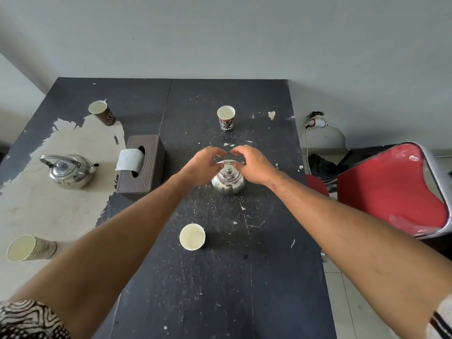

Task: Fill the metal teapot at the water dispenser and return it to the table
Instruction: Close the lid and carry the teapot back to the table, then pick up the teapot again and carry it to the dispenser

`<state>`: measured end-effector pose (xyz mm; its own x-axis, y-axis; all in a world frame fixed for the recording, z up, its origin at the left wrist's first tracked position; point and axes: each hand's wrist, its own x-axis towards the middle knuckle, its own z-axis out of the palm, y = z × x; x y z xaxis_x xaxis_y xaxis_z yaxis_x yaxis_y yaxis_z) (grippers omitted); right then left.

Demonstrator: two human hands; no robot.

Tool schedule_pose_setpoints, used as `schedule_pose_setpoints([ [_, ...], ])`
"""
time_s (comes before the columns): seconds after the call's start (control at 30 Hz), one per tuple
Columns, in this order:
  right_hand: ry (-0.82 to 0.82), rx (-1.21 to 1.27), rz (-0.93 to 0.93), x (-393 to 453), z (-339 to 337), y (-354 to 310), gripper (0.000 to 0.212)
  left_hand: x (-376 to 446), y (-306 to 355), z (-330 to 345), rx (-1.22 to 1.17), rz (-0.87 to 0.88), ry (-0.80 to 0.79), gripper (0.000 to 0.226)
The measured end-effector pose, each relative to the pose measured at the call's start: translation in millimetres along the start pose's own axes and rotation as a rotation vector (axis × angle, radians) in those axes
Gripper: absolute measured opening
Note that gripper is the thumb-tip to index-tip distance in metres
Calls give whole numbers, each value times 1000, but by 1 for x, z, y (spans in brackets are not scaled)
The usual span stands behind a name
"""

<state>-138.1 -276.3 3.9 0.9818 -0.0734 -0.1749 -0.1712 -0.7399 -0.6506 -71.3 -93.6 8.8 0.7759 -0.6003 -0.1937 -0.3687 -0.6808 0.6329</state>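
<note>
On the black table, both hands' grips curl together around the lidded metal teapot's handle.

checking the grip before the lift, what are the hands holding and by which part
Both the left hand and right hand meet at the teapot, fingers on its raised handle; a closed grip cannot be told.

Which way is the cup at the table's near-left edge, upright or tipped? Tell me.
Tipped: the paper cup lies on its side, its open mouth facing left.
</note>
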Motion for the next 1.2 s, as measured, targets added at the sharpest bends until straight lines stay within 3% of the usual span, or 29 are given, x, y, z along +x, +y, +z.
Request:
schedule_pose_setpoints([
  [0.27,9,-12,-110,-29,6,-42,41,-64,10,-25,10,33,88,42],
  [0.47,17,-10,-196,-42,43,-103,42,-127,-20,-58,28,-10,139,44],
  [0.77,42,13,-221,-42,127,-216,41,-200,-122,-140,74,-21,204,42],
  [1.2,143,114,-84,6,252,-369,42,-244,-278,-269,142,15,138,40],
])
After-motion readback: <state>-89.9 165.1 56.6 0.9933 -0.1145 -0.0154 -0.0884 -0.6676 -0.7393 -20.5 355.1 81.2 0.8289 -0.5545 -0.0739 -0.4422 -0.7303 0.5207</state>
